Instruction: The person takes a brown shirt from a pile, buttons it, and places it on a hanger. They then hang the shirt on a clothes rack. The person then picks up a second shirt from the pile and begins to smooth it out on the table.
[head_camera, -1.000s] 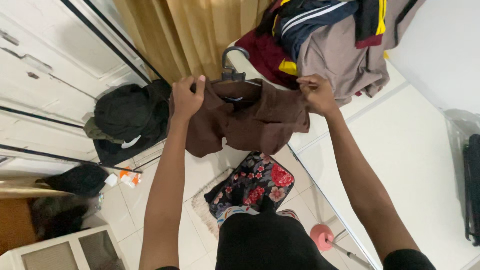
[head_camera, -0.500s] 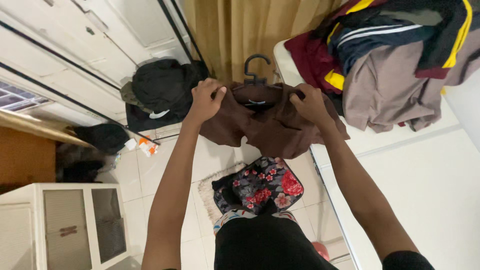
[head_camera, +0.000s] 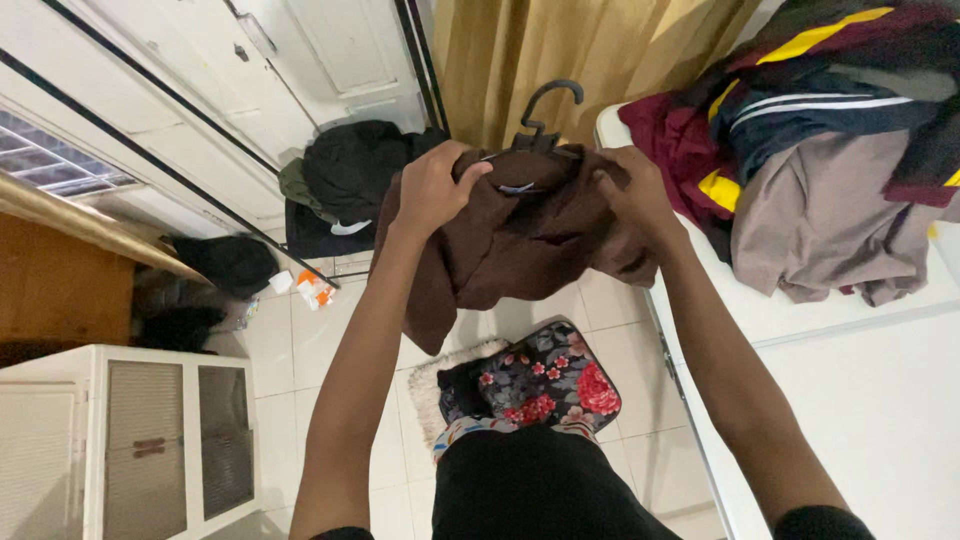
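— Both hands first: our left hand (head_camera: 432, 190) is closed around the left shoulder of the brown garment (head_camera: 520, 240), and our right hand (head_camera: 632, 195) is clenched on the right shoulder.

— Where do we have it?

— Up in the air in front of us, bunched over a black hanger (head_camera: 545, 115) whose hook pokes out above the collar. We judge the shoulder grips are there to seat the cloth on the hanger.

— What room do we have?

— On our right, the white counter (head_camera: 860, 390) edge runs close, with a pile of clothes (head_camera: 820, 150) heaped on it. Below lies a floral bag (head_camera: 545, 380) on the tiled floor (head_camera: 300, 350); ahead hangs a tan curtain (head_camera: 590, 50), and dark clothing (head_camera: 350, 180) slumps at left.
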